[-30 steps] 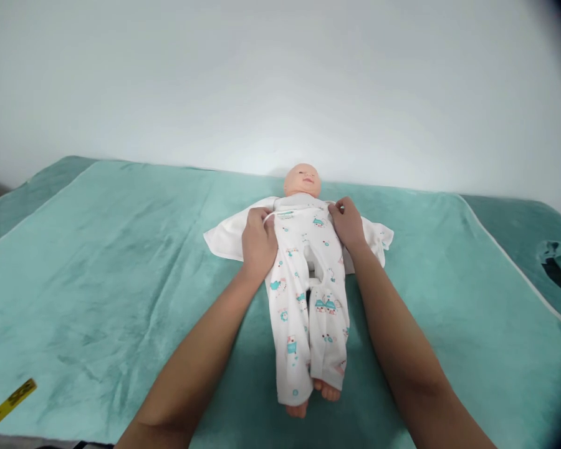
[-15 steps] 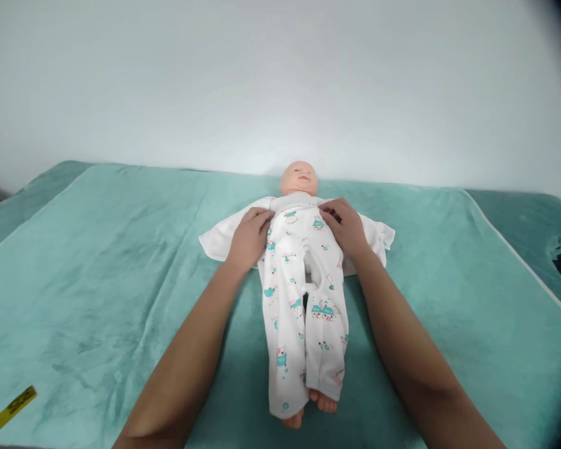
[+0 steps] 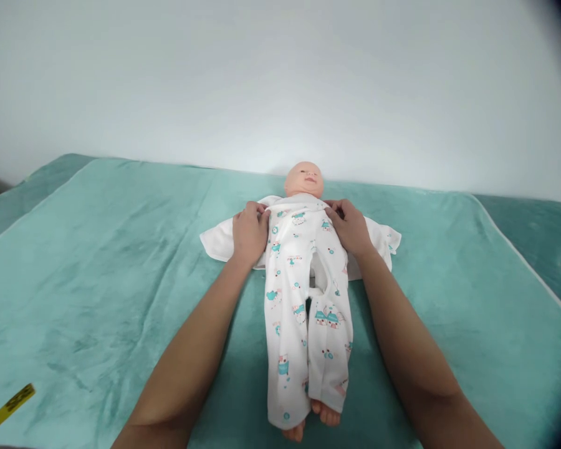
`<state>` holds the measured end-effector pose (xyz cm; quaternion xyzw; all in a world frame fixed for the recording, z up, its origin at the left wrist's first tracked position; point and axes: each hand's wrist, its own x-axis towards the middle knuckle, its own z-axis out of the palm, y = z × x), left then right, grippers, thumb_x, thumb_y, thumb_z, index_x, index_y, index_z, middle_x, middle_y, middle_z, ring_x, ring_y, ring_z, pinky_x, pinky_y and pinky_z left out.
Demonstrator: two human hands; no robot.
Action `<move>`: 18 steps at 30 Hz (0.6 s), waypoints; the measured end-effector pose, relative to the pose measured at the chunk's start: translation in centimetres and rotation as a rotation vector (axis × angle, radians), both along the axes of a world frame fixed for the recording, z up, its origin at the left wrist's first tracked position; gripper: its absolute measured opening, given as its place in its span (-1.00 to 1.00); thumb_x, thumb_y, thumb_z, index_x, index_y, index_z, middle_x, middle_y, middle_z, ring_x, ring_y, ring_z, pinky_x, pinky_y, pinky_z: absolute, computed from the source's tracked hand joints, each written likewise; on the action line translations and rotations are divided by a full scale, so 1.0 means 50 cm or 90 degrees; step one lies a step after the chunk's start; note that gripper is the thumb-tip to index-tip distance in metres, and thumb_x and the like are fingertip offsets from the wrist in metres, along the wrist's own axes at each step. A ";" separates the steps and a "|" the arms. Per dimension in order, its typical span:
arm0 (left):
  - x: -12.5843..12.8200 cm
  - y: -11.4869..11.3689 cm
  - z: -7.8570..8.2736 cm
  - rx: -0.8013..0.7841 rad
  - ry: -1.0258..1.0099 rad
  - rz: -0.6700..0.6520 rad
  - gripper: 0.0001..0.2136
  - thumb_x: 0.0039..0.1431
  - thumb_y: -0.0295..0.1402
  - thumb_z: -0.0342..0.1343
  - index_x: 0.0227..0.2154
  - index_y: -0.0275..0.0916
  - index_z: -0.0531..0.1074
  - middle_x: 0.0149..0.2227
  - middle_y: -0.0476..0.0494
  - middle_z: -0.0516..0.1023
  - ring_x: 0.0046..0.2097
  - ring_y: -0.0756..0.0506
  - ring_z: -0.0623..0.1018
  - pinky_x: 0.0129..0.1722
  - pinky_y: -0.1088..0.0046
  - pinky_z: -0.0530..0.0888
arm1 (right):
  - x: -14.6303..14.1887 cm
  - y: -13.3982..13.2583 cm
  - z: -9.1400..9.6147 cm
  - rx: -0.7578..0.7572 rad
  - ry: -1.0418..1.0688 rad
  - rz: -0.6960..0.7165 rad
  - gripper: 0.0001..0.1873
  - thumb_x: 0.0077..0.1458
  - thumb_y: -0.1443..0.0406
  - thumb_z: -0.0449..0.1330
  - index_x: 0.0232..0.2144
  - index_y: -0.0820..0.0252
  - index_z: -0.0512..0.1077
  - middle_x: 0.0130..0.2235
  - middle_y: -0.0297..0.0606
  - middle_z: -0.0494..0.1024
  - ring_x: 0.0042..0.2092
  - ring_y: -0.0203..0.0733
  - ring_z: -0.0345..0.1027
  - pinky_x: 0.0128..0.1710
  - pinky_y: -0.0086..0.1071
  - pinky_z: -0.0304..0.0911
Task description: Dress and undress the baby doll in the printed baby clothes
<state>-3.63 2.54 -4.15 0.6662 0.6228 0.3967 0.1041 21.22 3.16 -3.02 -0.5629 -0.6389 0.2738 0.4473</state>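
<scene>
At near left edge: yellow tape strip [image 3: 7,403] on teal blanket [image 3: 98,280], well apart | centre: baby doll [image 3: 303,179] on its back, bare feet nearest, wearing printed white trousers [image 3: 290,312] | left hand [image 3: 250,234] and right hand [image 3: 350,227], fingers curled closed, each pinch the trousers' top edge beside the chest | open white shirt [image 3: 219,240] spread beneath, partly hidden by hands | far: plain wall [image 3: 280,81]

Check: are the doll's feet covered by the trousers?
No, both bare feet poke out past the leg ends of the trousers.
</scene>
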 end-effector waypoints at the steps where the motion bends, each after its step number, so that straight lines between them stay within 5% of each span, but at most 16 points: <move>1: 0.002 0.000 0.000 0.008 0.012 0.006 -0.95 0.31 -0.36 0.03 -0.21 -0.16 0.34 -0.09 -0.19 0.60 -0.07 -0.24 0.54 0.06 0.10 0.38 | -0.002 0.004 -0.005 0.000 0.009 -0.019 -0.81 0.18 0.14 0.17 -0.39 0.08 0.31 -0.06 -0.23 0.64 -0.09 -0.06 0.45 -0.03 -0.14 0.25; 7: 0.006 -0.031 0.013 0.125 0.162 -0.002 -0.84 0.30 -0.40 0.04 -0.13 -0.18 0.47 0.09 -0.28 0.45 0.17 -0.28 0.35 0.17 0.12 0.30 | -0.004 0.001 -0.026 0.138 -0.003 -0.089 -0.83 0.13 0.18 0.21 -0.23 0.07 0.41 -0.02 -0.18 0.53 0.00 -0.06 0.38 0.00 -0.15 0.30; 10: 0.006 -0.060 0.021 0.067 0.229 -0.026 -0.76 0.34 -0.39 -0.04 -0.08 -0.14 0.52 0.05 -0.27 0.47 0.10 -0.28 0.39 0.07 0.14 0.36 | 0.004 -0.030 -0.029 0.179 -0.044 -0.134 -0.86 0.10 0.23 0.18 -0.25 0.07 0.44 -0.01 -0.14 0.50 0.01 -0.04 0.37 -0.04 -0.16 0.33; 14: 0.011 -0.097 0.027 -0.073 0.232 -0.066 -0.64 0.37 -0.37 -0.12 0.12 -0.08 0.44 0.06 -0.22 0.51 0.02 -0.24 0.50 -0.09 0.25 0.44 | 0.019 -0.081 -0.040 0.036 -0.059 -0.152 -0.80 0.16 0.18 0.12 -0.26 0.10 0.50 -0.21 -0.18 0.60 -0.18 -0.05 0.44 -0.10 -0.15 0.33; 18: 0.018 -0.113 0.035 -0.173 0.148 -0.024 -0.61 0.38 -0.33 -0.14 0.18 -0.15 0.38 0.02 -0.24 0.60 -0.02 -0.24 0.58 -0.09 0.27 0.45 | 0.036 -0.100 -0.050 -0.065 -0.009 -0.072 -0.73 0.12 0.21 0.12 -0.23 0.11 0.59 -0.19 -0.22 0.67 -0.12 -0.02 0.49 -0.03 -0.16 0.33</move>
